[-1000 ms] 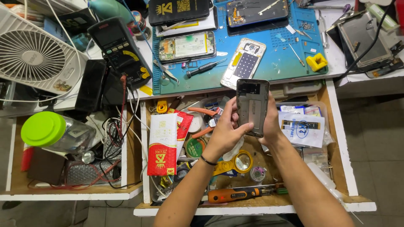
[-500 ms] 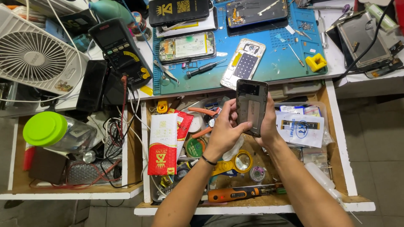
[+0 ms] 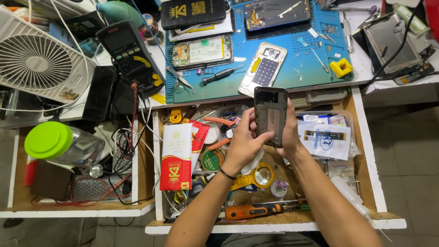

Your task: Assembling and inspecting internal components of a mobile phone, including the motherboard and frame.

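- We find the left hand (image 3: 241, 145) closed on the lower left edge of a dark phone frame (image 3: 270, 116), thumb laid across its face, fingers curled behind.
- The right hand (image 3: 291, 132) wraps the right edge and back; how far those fingers close we cannot tell.
- The frame is held above the open drawer (image 3: 366, 151), just below the blue mat (image 3: 292, 68). Its long axis runs away from us, camera cutout at the far end.
- Beneath the hands lie a yellow magnifier (image 3: 260, 176), an orange-handled screwdriver (image 3: 254, 211) and pliers (image 3: 222, 122).
- A red and white packet (image 3: 176, 155) lies to the left; bagged parts (image 3: 324, 137) to the right.
- On the mat lie a white phone back (image 3: 263, 68) and a small screwdriver (image 3: 222, 74).
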